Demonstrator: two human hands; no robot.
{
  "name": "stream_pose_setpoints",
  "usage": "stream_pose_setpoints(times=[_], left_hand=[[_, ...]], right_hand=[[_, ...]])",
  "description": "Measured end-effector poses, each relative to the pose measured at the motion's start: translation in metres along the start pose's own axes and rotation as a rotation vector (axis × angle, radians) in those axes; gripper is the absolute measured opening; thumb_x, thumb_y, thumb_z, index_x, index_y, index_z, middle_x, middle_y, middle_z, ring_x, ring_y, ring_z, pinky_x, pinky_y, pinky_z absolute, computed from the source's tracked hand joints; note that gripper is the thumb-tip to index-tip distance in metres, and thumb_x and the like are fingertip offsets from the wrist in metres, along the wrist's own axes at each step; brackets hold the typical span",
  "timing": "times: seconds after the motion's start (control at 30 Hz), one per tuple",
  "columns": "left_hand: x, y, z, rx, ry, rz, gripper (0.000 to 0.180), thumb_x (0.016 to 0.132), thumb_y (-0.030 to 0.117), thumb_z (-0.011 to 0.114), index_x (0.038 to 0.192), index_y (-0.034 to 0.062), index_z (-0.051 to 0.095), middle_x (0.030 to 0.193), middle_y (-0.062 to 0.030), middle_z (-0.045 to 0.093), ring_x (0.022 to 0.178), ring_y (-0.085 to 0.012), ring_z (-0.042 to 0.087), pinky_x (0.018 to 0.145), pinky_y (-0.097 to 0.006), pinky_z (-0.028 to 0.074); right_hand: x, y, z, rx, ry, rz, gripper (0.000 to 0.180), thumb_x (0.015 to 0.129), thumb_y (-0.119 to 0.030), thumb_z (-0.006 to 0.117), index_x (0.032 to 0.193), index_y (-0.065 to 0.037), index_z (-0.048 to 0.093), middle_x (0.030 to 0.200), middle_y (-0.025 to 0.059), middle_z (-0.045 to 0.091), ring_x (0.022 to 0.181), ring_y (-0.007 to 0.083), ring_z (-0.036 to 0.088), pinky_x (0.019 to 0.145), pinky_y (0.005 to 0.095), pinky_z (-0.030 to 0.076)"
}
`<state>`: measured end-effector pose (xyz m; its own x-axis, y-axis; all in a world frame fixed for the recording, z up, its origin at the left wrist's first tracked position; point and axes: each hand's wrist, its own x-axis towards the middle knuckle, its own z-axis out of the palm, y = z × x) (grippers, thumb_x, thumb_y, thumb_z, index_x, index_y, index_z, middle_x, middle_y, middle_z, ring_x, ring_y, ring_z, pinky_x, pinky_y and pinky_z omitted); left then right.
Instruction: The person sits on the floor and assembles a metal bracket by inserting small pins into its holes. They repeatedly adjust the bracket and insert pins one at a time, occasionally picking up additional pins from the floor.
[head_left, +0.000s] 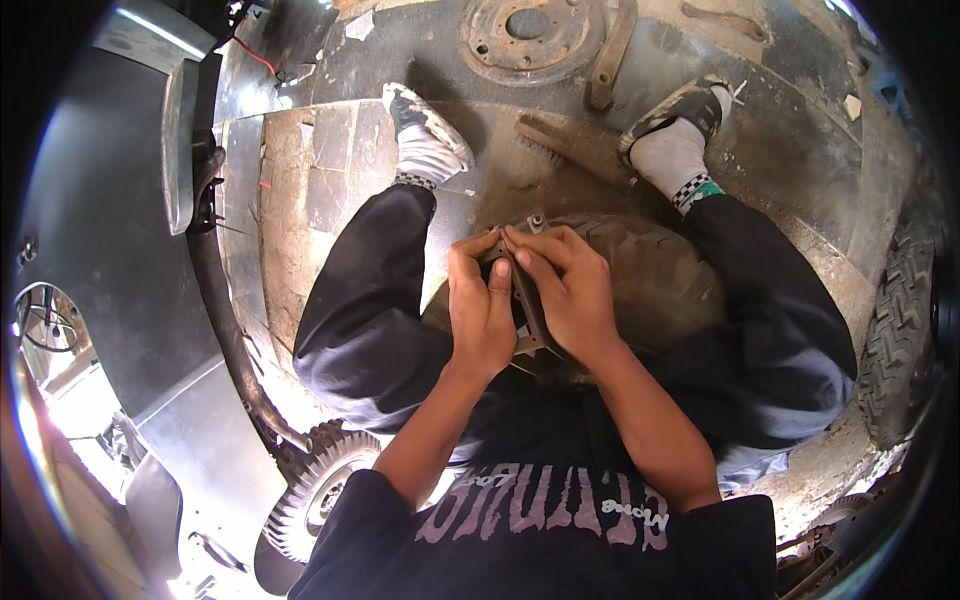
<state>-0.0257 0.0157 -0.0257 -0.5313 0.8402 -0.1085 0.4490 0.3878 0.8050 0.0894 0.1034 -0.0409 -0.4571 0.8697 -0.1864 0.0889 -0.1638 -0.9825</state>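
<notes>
Between my knees I hold a narrow, dark metal part with small holes along it; its exact kind cannot be made out. My left hand is closed on its left side, thumb pointing up along it. On the other side my right hand is closed too, thumb and fingers pinching near the far end. The fingertips of both hands meet there and hide that end. Just beyond them a small light metal fitting shows. Under my hands lies a dusty brown tyre.
A wire brush lies on the floor between my feet. Farther off are a rusty round wheel disc and a flat metal bar. A dark vehicle panel stands at left, with a wheel below. Another tyre stands right.
</notes>
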Motion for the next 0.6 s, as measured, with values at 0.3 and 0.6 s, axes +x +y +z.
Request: stream_pose_setpoints(times=[0.3, 0.6], left_hand=[[-0.001, 0.004, 0.000, -0.007, 0.010, -0.032, 0.035, 0.115, 0.018, 0.052, 0.142, -0.0046, 0.054, 0.132, -0.0242, 0.059, 0.125, -0.0382, 0.060, 0.112, -0.046, 0.046], [-0.002, 0.005, 0.000, 0.033, 0.034, 0.008, 0.034, 0.115, 0.018, 0.053, 0.140, -0.0047, 0.055, 0.131, -0.0233, 0.060, 0.125, -0.0394, 0.059, 0.111, -0.046, 0.046]], right_hand=[[-0.036, 0.003, -0.003, -0.014, 0.045, -0.003, 0.024, 0.100, -0.010, 0.075, 0.121, -0.006, 0.083, 0.100, 0.0171, 0.075, 0.090, 0.0359, 0.074, 0.081, 0.0441, 0.058], [-0.051, 0.000, -0.016, -0.112, -0.024, -0.043, 0.027, 0.098, -0.007, 0.077, 0.125, -0.006, 0.083, 0.100, 0.0165, 0.073, 0.088, 0.0339, 0.074, 0.081, 0.0421, 0.058]])
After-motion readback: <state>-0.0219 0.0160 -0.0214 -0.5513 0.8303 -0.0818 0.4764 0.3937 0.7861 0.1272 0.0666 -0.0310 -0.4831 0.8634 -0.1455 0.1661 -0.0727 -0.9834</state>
